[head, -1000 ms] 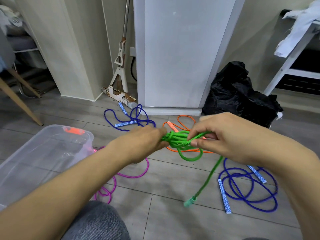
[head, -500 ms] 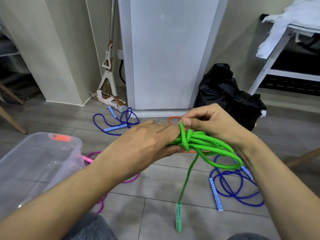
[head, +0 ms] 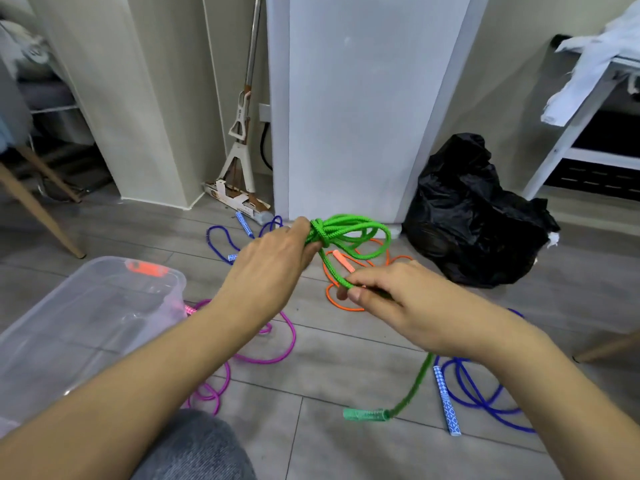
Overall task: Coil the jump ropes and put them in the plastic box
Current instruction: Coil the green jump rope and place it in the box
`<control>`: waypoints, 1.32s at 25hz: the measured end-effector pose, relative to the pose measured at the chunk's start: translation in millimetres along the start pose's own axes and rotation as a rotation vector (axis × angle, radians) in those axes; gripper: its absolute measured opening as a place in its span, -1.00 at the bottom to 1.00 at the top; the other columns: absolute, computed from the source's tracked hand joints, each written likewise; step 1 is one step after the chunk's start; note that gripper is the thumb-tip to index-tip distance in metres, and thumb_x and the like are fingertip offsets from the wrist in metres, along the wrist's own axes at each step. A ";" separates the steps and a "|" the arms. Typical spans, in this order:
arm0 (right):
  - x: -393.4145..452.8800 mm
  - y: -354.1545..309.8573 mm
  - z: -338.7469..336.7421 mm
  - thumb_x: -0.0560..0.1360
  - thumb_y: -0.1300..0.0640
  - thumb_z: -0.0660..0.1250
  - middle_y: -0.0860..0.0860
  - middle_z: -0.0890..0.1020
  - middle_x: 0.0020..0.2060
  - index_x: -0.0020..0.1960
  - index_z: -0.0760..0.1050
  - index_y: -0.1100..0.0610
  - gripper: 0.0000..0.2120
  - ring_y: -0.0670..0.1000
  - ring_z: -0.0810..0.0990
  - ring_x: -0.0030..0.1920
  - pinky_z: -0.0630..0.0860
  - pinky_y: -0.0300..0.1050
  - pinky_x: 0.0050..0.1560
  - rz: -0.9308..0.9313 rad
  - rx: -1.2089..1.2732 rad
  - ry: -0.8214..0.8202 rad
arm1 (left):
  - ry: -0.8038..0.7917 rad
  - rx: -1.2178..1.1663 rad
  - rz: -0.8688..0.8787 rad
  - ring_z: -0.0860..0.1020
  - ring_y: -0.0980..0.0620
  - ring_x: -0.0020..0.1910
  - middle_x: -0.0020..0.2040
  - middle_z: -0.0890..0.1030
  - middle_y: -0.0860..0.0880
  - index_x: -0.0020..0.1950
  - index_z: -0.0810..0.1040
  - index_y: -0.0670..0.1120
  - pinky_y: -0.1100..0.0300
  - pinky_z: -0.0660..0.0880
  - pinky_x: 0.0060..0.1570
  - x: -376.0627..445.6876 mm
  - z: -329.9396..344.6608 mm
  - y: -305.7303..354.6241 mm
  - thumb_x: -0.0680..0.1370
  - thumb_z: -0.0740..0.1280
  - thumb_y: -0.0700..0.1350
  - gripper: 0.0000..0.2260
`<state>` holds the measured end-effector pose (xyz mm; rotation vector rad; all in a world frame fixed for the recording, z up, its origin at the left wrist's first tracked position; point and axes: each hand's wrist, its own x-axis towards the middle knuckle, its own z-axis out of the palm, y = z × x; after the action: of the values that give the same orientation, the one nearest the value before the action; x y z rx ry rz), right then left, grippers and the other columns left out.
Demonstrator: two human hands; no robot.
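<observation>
Green rope being coiled; nothing is seen in the box yet.

Head view: the looped green jump rope (head: 349,233) is gripped by the left hand (head: 273,268) above the floor, its tail pinched by the right hand (head: 398,299). The plastic box (head: 86,323) appears unfilled; orange (head: 346,299), pink (head: 270,351) and blue ropes (head: 485,393) are left uncoiled.

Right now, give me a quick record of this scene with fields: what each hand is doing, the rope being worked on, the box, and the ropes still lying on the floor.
left hand: grips the bundled loops of the green jump rope
right hand: pinches a strand of the green rope leading from the bundle
green rope handle: lies on the floor
plastic box: clear, open, no rope visible inside
ropes on floor: orange rope, pink rope, near blue rope, far blue rope
</observation>
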<state>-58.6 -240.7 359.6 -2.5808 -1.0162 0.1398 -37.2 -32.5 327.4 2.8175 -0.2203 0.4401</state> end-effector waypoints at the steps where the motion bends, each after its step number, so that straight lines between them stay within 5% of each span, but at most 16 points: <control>1: -3.0 -9.5 -4.8 0.66 -0.02 0.18 -0.21 0.53 -0.32 0.04 0.51 0.00 -0.83 -0.16 0.47 -0.26 0.37 -0.16 -0.22 -0.005 -0.121 -0.022 | -0.047 0.085 -0.007 0.56 -0.26 0.02 0.01 0.59 -0.13 0.15 0.33 -0.09 -0.01 0.40 -0.18 2.0 4.3 -4.8 0.67 0.11 0.10 -0.74; 3: -7.1 -25.0 -18.4 0.64 -0.10 0.13 -0.12 0.59 -0.17 0.06 0.47 -0.06 -0.81 -0.01 0.54 -0.14 0.47 0.06 -0.13 -0.028 -0.262 0.049 | -0.157 0.183 0.048 0.57 -0.25 0.04 0.04 0.59 -0.12 0.17 0.35 -0.05 0.02 0.38 -0.20 2.5 8.2 -12.4 0.66 0.12 0.12 -0.73; 7: -1.0 -11.8 -46.5 0.57 -0.19 0.18 -0.07 0.64 -0.17 0.02 0.58 -0.06 -0.71 0.06 0.63 -0.15 0.55 0.08 -0.18 -0.130 -0.245 0.390 | -0.328 0.075 0.445 0.59 -0.14 -0.03 -0.01 0.61 -0.03 0.20 0.48 0.08 -0.01 0.49 -0.12 -7.5 7.2 -4.7 0.62 0.14 0.20 -0.71; 12: 8.2 27.8 -37.0 0.51 -0.08 0.43 -0.04 0.71 -0.21 -0.05 0.70 0.01 -0.82 -0.03 0.68 -0.18 0.57 0.06 -0.11 -0.084 0.102 0.538 | -0.087 -0.027 0.747 0.55 -0.07 -0.25 -0.20 0.60 0.02 0.05 0.56 0.12 0.04 0.45 -0.15 -21.5 -12.1 14.8 0.59 0.07 0.23 -0.67; 17: -0.6 57.9 15.2 0.53 0.30 0.39 -0.14 0.70 -0.33 -0.09 0.62 0.07 -0.85 -0.22 0.59 -0.29 0.58 -0.13 -0.04 0.156 0.851 0.322 | 0.097 -0.186 0.636 0.44 -0.06 -0.29 -0.30 0.55 0.02 0.01 0.49 0.04 0.13 0.26 -0.31 -23.6 -28.6 15.2 0.60 0.11 0.21 -0.70; 21: 0.0 42.1 24.0 0.65 0.15 0.26 -0.06 0.34 -0.50 0.00 0.67 0.07 -0.80 -0.04 0.26 -0.45 0.21 -0.22 -0.39 0.149 0.608 0.143 | 0.149 -0.126 0.272 0.48 -0.28 -0.26 -0.40 0.35 0.04 -0.06 0.33 -0.07 0.06 0.22 -0.37 -19.6 -23.3 12.6 0.60 0.02 0.24 -0.61; 25: -0.2 8.5 4.8 0.66 0.04 0.23 -0.11 0.45 -0.44 0.03 0.63 0.05 -0.79 -0.09 0.37 -0.40 0.29 -0.28 -0.34 0.018 0.205 0.047 | -0.008 0.140 -0.005 0.56 -0.27 -0.02 -0.11 0.59 -0.10 0.18 0.33 -0.08 0.05 0.24 -0.24 -8.2 -4.9 7.2 0.66 0.04 0.16 -0.67; 28: -7.4 -6.3 -12.5 0.63 -0.10 0.21 -0.09 0.49 -0.34 -0.07 0.48 -0.02 -0.80 -0.08 0.42 -0.30 0.45 0.05 -0.19 0.023 -0.167 0.064 | -0.123 0.273 0.006 0.57 -0.27 0.02 0.01 0.61 -0.14 0.20 0.34 -0.08 0.04 0.30 -0.22 -7.4 0.3 4.4 0.67 0.05 0.15 -0.67; 33: -5.8 -18.1 -47.1 0.59 -0.14 0.23 -0.11 0.63 -0.16 0.02 0.58 -0.04 -0.77 -0.01 0.61 -0.15 0.54 0.06 -0.13 -0.131 -0.090 0.358 | -0.320 0.289 0.417 0.57 -0.15 0.01 0.07 0.59 -0.04 0.15 0.33 0.01 0.04 0.35 -0.09 -19.1 -0.2 7.6 0.67 0.03 0.09 -0.79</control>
<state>-64.0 -246.3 409.8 -2.4827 -1.0669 -0.3956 -56.8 -37.7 323.4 3.1129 -0.8862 0.1028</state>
